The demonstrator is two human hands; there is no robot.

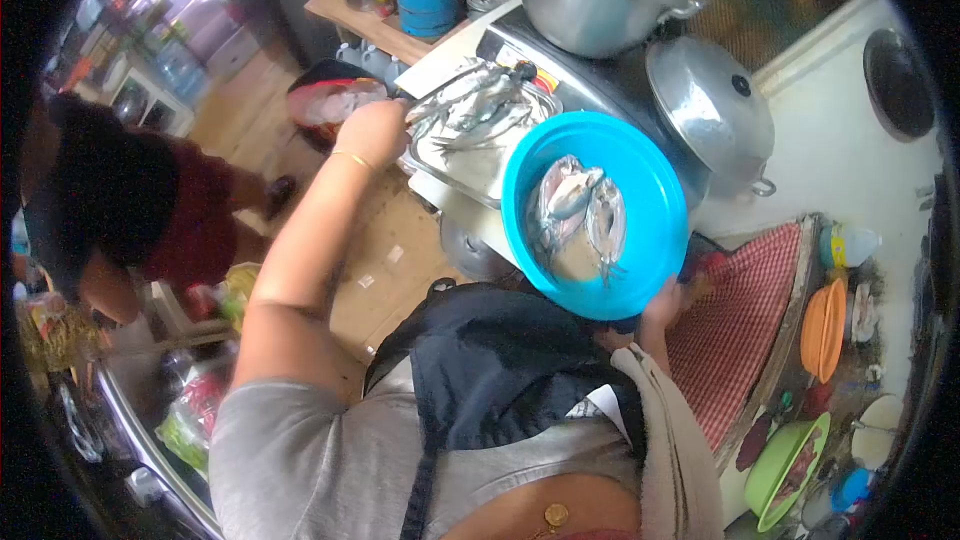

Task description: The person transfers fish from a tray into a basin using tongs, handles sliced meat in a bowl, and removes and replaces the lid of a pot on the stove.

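Observation:
A metal tray [455, 166] with several whole silvery fish [478, 105] heaped on it is at the upper middle. My left hand [374, 130] is closed at the tray's left edge and appears to grip it; its fingertips are hidden. Just right of the tray, a blue plastic basin [650, 230] is tilted toward me, with split-open fish [570, 202] and some cloudy liquid inside. My right hand [658, 308] holds the basin at its lower right rim, the fingers mostly hidden behind it.
Beyond the basin, a large metal pot [590, 0] and a lidded pot [705, 100] stand on the stove. A red checked cloth [740, 320] and a green basin [785, 475] lie to the right. Another person [130, 200] stands at the left.

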